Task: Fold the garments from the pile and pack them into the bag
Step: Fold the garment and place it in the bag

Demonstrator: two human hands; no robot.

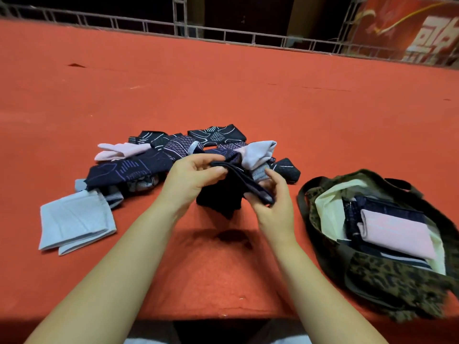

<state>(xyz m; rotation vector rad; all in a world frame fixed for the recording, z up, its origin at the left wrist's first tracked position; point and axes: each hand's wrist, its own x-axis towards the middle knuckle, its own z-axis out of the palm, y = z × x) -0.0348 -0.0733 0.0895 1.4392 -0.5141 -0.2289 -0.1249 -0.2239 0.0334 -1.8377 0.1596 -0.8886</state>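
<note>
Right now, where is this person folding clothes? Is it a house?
Probably not a house. It looks like a stage or event hall: a wide red-carpeted surface, a metal truss railing behind it, and a red banner with big white characters.

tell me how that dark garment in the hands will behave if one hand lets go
The dark garment looks floppy: it sags below both the left hand and the right hand, so it would probably drape and unfold. It seems light, pinched by fingertips alone. The knit looks soft, so it is unlikely to slip.
</note>
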